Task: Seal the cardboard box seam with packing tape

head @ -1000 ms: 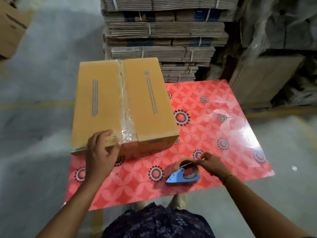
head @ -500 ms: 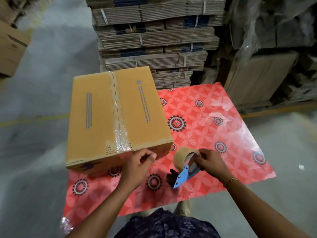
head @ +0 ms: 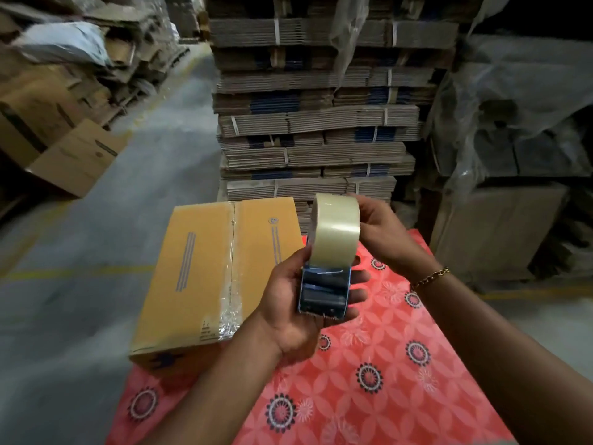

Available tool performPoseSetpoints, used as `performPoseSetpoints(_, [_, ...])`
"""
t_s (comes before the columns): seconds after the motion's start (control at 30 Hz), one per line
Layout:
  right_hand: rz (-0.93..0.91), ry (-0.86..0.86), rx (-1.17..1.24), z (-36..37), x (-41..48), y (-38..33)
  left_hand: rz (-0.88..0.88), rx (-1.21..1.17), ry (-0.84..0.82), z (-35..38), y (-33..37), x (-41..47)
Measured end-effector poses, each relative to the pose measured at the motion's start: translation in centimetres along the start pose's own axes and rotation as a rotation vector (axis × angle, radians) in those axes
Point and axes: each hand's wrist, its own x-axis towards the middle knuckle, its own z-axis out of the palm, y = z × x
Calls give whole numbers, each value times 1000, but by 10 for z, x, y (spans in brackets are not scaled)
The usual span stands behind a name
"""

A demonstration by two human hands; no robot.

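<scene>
Above the red worktop (head: 401, 364), your hands hold the tape dispenser (head: 324, 293): left hand (head: 288, 313) beneath, right hand (head: 378, 229) gripping its roll (head: 333, 232).

I stand in a packing warehouse: strapped bundles of flattened cartons (head: 316, 123) rise in a tall stack before me, plastic-sheeted piles (head: 513, 101) sit to my right, loose cardboard boxes (head: 64, 123) heap at left, and yellow lines (head: 80, 272) mark the bare concrete floor (head: 80, 236).
</scene>
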Motion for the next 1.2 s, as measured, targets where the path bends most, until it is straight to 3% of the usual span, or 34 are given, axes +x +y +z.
performPoseSetpoints(0.1, [-11,15,-37,-8,-2,-11,165,-13,108,15,4,0])
performPoseSetpoints(0.27, [-24,271,94,-7,-50,-23,441,-88,230,24,19,2])
performPoseSetpoints(0.47, [209,51,296,36,-98,-25,653,-65,264,33,31,6])
performPoseSetpoints(0.83, [324,162,467,61,-87,-54,731,75,296,51,20,5])
performPoseSetpoints(1.2, [309,195,555,68,-93,-52,708,-22,353,55,23,8])
